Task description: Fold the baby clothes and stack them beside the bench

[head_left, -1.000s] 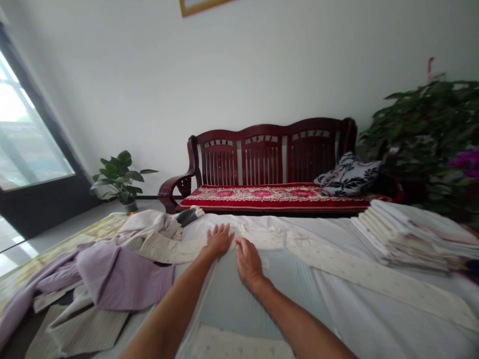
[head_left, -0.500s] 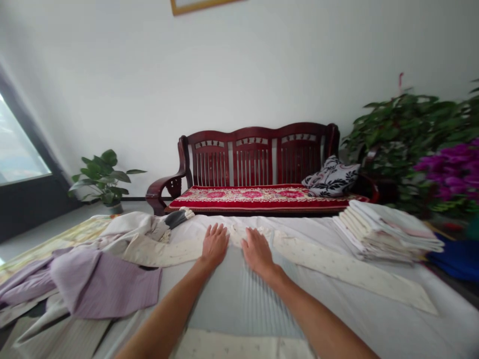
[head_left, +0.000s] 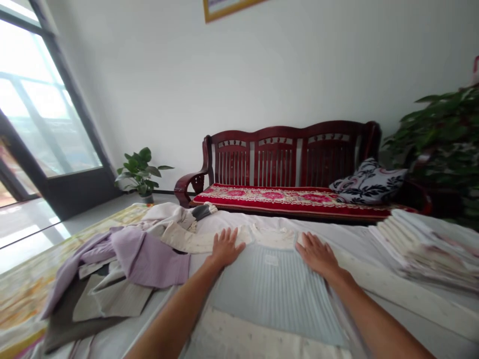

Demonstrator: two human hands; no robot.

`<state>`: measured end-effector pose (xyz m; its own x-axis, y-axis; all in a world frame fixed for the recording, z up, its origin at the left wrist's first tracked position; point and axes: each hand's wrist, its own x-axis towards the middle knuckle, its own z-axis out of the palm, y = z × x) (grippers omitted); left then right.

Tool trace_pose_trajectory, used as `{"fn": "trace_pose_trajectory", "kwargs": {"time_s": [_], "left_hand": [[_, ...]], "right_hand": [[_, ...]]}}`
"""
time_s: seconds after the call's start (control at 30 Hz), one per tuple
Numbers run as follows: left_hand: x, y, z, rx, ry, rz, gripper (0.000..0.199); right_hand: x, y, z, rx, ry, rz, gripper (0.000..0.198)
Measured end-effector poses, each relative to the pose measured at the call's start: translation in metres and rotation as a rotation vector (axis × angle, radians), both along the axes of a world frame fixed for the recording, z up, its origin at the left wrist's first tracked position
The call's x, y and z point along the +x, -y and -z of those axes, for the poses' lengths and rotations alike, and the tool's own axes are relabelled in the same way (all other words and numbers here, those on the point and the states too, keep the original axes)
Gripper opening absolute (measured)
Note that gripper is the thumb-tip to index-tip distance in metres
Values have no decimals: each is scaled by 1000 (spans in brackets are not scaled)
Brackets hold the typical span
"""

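A top (head_left: 269,289) with a light blue ribbed body and cream long sleeves lies spread flat before me, neckline at the far end. Its sleeves stretch out to both sides. My left hand (head_left: 226,247) rests flat on its left shoulder, fingers spread. On the right shoulder lies my right hand (head_left: 317,254), also open with fingers stretched out. A cream patterned band shows along the lower part of the garment. To the left, a heap of loose clothes with a lilac garment (head_left: 149,254) on top touches the left sleeve's end.
Folded clothes (head_left: 430,244) are stacked on the white sheet (head_left: 359,234) at the right. Beyond stands a dark red wooden bench (head_left: 277,159) with a red floral cover and a patterned cushion (head_left: 368,184). Potted plants (head_left: 140,172) flank it, and a glass door (head_left: 48,109) is at the left.
My hands have moved apart from near the neckline out to the two shoulders, uncovering the neckline and ribbed front. The view has turned left.
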<state>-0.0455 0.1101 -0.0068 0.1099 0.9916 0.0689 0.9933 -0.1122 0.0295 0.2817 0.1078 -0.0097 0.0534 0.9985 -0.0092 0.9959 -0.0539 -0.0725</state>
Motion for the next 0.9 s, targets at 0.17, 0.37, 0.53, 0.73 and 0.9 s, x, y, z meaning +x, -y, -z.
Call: {"fn": "trace_pose_trajectory", "kwargs": {"time_s": [0.17,0.37,0.53,0.73,0.9], "left_hand": [[-28,10,-1,16,-32,-21,69],[-42,16,-2,46,-40,-84,65],[-48,19,0,31,-35,-185,66],[-55,18,2,30,-70,-249,67],[-56,19,3,58,-107,-234,63]], "right_hand": [[31,3,7,18,-1,22,68],[63,9,12,42,3,119,70],[72,20,7,24,-3,172,69],[87,31,1,-12,33,235,67],[109,39,2,-5,46,250,65]]}}
